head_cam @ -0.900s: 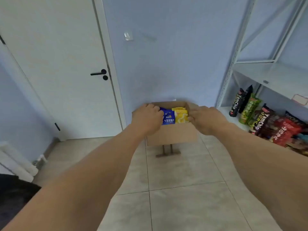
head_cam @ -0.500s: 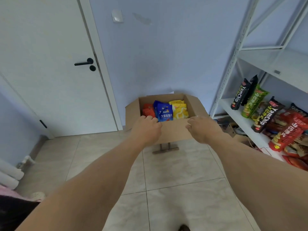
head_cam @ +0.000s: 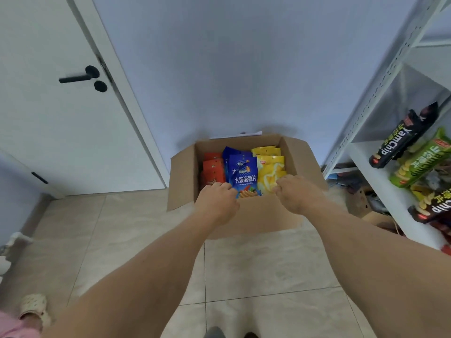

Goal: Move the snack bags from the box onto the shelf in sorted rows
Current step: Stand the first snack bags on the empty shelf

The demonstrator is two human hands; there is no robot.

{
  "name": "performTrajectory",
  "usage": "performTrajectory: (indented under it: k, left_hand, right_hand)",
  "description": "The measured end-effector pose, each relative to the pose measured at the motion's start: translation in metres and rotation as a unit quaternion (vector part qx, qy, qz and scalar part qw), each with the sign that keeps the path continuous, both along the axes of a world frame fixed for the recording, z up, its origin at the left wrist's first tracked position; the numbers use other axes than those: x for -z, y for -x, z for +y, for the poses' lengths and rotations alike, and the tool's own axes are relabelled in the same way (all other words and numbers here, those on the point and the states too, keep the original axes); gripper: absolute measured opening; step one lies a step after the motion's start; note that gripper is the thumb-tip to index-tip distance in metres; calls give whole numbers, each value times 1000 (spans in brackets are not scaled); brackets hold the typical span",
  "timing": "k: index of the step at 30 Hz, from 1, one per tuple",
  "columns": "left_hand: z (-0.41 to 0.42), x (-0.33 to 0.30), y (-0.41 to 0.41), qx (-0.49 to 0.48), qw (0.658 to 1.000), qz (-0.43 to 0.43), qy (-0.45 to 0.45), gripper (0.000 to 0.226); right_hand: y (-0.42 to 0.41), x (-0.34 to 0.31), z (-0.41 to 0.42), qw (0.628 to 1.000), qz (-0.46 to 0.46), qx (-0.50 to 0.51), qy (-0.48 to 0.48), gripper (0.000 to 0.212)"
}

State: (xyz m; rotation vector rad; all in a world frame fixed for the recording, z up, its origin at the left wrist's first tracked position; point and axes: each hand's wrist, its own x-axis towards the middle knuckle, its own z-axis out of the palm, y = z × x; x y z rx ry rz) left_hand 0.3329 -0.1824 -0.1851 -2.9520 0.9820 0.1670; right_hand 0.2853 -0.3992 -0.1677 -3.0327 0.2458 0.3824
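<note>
The cardboard box [head_cam: 256, 215] sat open on the tiled floor [head_cam: 256, 269] against the blue wall [head_cam: 244, 69], flaps splayed out. Inside it I saw three upright stacks of snack bags: orange bags [head_cam: 212, 170] on the left, blue bags [head_cam: 242, 175] in the middle, yellow bags [head_cam: 269, 173] on the right, all packed side by side. My left hand [head_cam: 217, 203] hung over the near rim of the box, fingers curled, knuckles at the bottom edge of the front blue bag; whether it actually gripped that bag I could not tell. My right hand [head_cam: 296, 195] was at the near rim too, fingers curled down against the lower corner of the front yellow bag, and again the grip itself was hidden from me.

Off to the right stood the white shelf [head_cam: 380, 167], already holding leaning bags: a black chip bag [head_cam: 400, 142], a green one [head_cam: 422, 162], another dark one [head_cam: 436, 206] lower down. A white door [head_cam: 61, 118] with a black handle [head_cam: 78, 78] stood on the left.

Compared with half a second before, the view had tipped down and closed in: the box looked larger and I could see deeper into it. Both hands had gone from resting on the outer front wall to reaching over the rim at the bags.
</note>
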Motion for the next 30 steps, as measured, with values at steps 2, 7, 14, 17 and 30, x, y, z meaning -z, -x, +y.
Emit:
performTrajectory:
  k: [2, 7, 14, 17, 30]
  left_hand:
    - [-15, 15, -31, -36, 998, 52, 30, 41]
    - [-55, 65, -111, -125, 970, 180, 108, 54]
    - [-99, 184, -199, -319, 846, 365, 222, 68]
    - [-110, 240, -224, -395, 786, 414, 233, 83]
    - [-138, 359, -273, -518, 654, 471, 287, 62]
  right_hand:
    - [-30, 10, -13, 999, 2, 19, -30, 37]
    - [-104, 54, -46, 994, 23, 67, -81, 43]
    - [-195, 159, -94, 974, 81, 154, -147, 54]
    - [-225, 209, -113, 957, 97, 200, -187, 58]
    - [-278, 365, -163, 867, 173, 361, -298, 72]
